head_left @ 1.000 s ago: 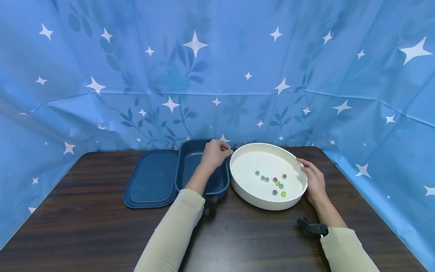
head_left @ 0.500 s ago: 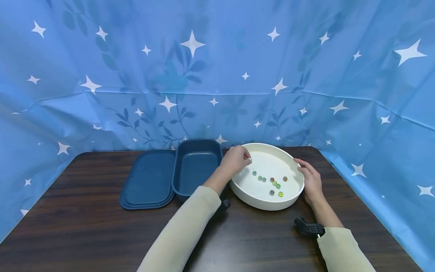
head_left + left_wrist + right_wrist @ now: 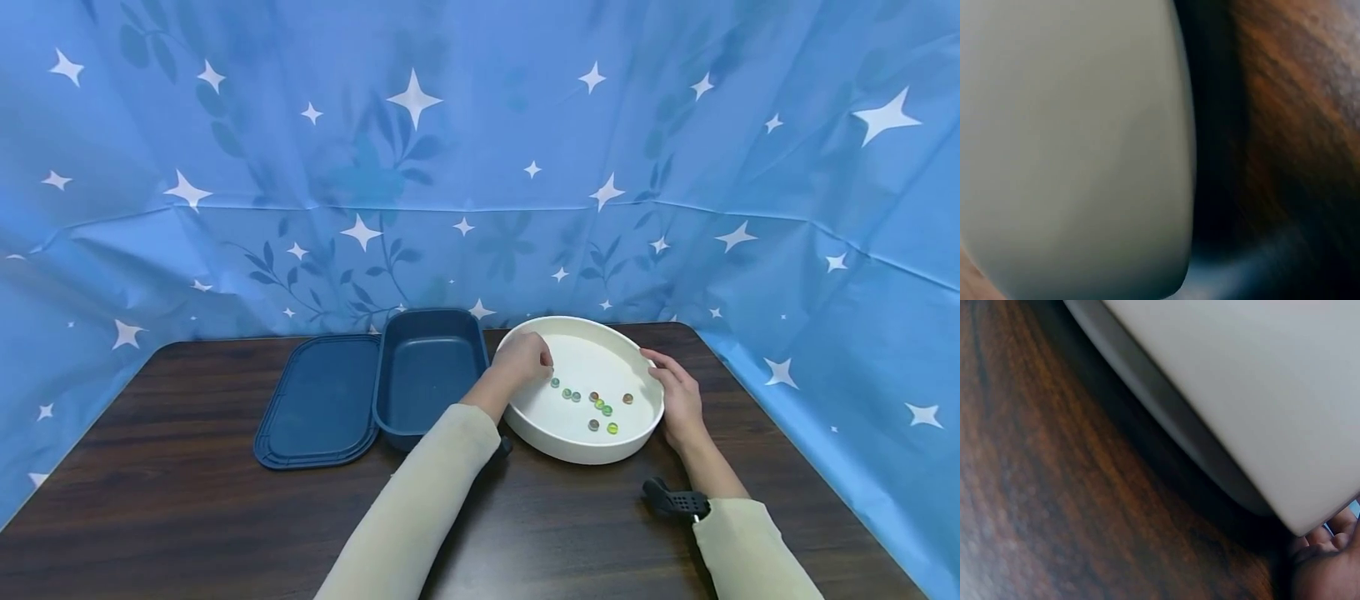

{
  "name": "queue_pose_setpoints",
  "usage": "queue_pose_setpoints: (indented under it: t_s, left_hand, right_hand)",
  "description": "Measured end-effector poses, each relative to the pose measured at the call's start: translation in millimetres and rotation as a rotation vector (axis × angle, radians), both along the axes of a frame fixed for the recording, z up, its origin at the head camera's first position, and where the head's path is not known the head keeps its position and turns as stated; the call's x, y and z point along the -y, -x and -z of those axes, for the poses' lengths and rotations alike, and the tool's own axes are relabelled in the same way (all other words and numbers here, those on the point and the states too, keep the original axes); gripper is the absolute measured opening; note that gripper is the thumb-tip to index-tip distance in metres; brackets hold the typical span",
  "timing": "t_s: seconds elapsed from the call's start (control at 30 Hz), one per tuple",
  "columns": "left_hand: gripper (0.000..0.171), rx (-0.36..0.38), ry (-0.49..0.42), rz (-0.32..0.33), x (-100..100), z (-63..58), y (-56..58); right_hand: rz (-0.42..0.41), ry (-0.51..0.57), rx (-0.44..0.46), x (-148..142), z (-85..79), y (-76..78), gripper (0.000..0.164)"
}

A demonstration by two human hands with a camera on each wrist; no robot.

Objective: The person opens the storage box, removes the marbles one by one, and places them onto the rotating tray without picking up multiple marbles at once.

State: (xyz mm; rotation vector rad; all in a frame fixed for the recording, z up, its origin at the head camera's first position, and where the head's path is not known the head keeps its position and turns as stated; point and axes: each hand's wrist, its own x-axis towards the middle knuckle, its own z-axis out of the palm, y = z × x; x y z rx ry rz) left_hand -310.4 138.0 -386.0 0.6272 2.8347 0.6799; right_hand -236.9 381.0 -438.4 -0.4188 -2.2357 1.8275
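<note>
Low over the left part of a round white tray (image 3: 558, 450), my left hand (image 3: 522, 360) has its fingers curled, fingertips pinched on a small glass marble that is largely hidden. Right by those fingertips lies a clear greenish marble (image 3: 555, 382). Several more marbles, among them a yellow-green one (image 3: 612, 428) and a brown one (image 3: 627, 398), are scattered on the tray floor. My right hand (image 3: 681, 404) grips the tray's right side. In the right wrist view its curled fingers (image 3: 1319, 536) show beside the tray wall; the left wrist view has mostly the tray's outer wall (image 3: 1085, 137).
Left of the tray stands a deep dark-blue box (image 3: 390, 421) with rounded corners, nothing visible inside. A matching flat blue lid (image 3: 322, 400) lies on its left. A dark wooden table (image 3: 187, 500) carries everything, with a blue star-patterned curtain (image 3: 315, 167) behind.
My left hand has gone from above the box's right edge rightward over the rim and down into the tray. The brown marble has rolled slightly toward me. The right hand keeps its grip.
</note>
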Motion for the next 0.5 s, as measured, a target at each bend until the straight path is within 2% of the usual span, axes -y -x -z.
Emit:
queue_pose_setpoints:
  t_s: [0.33, 0.5]
  left_hand:
    - [0.011, 0.021, 0.056, 0.016, -1.2, 1.7, -1.3]
    - [0.020, 0.022, 0.085, 0.026, -2.0, -0.4, -3.4]
  right_hand:
    - [0.001, -0.009, 0.012, -0.1, -0.1, 3.5, 0.046]
    - [-0.003, -0.014, 0.012, -1.1, -0.3, 2.0, 0.047]
